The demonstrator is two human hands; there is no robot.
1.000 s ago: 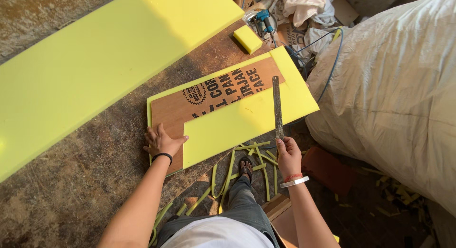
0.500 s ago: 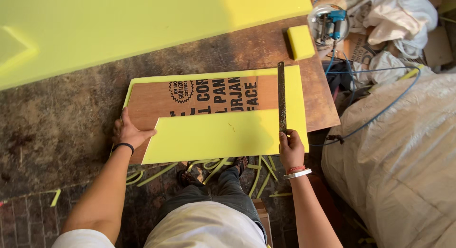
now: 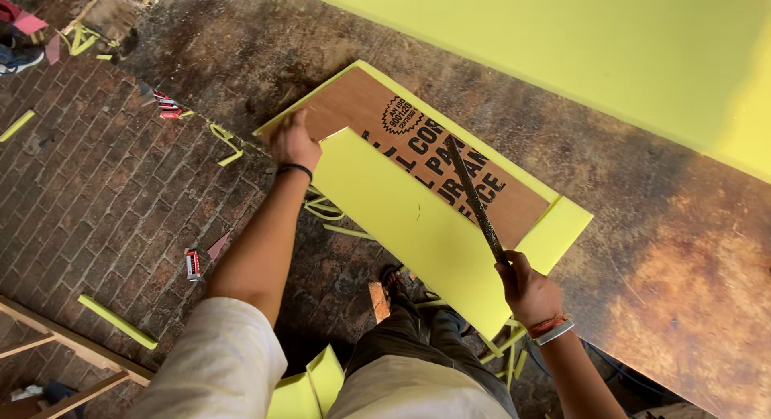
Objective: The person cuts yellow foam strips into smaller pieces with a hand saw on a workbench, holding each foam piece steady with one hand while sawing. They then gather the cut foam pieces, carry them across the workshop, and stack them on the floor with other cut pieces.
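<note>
Pressing down on the far left corner of the stack, the left hand (image 3: 293, 144) lies mostly flat with fingers spread on the brown board (image 3: 418, 150), not gripping anything, just pinning it. The right hand (image 3: 526, 289) is closed in a fist around the end of a long metal ruler (image 3: 472, 196), which slants up across the yellow foam sheet (image 3: 418, 226) and onto the board. Everything sits near the edge of a worn, stained wooden surface (image 3: 666, 242), with a much bigger yellow foam slab (image 3: 610, 42) lying further back. The foam sheet looks light and soft-ish, probably bends easily and dents if squeezed, so holding it flat with a palm seems smarter than pinching an edge. The board looks thin and stiff, brown with dark print, and sandwiched between a yellow layer below and the cut piece on top. The ruler looks rigid, narrow and probably a bit slick, so best held at the end. Yellow offcut strips (image 3: 119, 321) litter the brick floor (image 3: 96, 194) below.
</note>
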